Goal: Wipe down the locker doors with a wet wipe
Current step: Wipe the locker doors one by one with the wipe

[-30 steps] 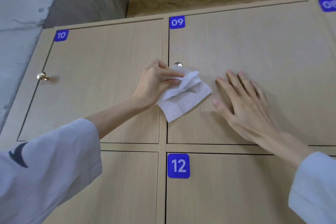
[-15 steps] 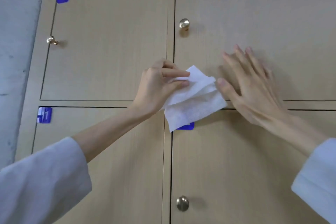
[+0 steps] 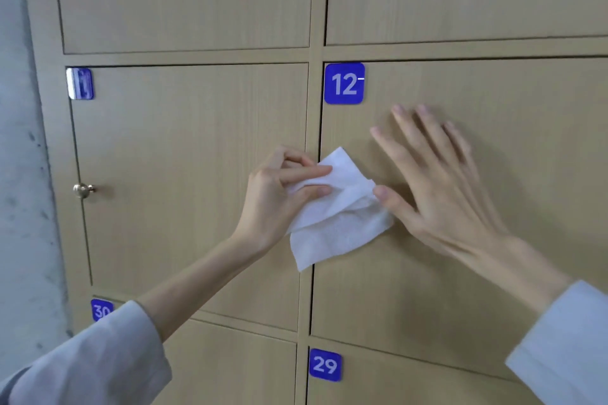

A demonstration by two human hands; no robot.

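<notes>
Wipe (image 3: 339,223) pinched by left hand (image 3: 276,197), long axis diagonal, corner hanging down-left

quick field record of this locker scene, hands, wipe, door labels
left hand: pinches wet wipe
right hand: fingers straight, spread flat on door 12, thumb at wipe's edge
wipe position: over the seam between door 12 and the left door
labels in view: 12, 29, 30
knob: on left door

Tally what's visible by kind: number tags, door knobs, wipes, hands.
Blue number tags: 4: 12, 29, 30, one side-on
Door knobs: 1
Wet wipe: 1
Hands: 2: left hand, right hand
Total: 8
</notes>
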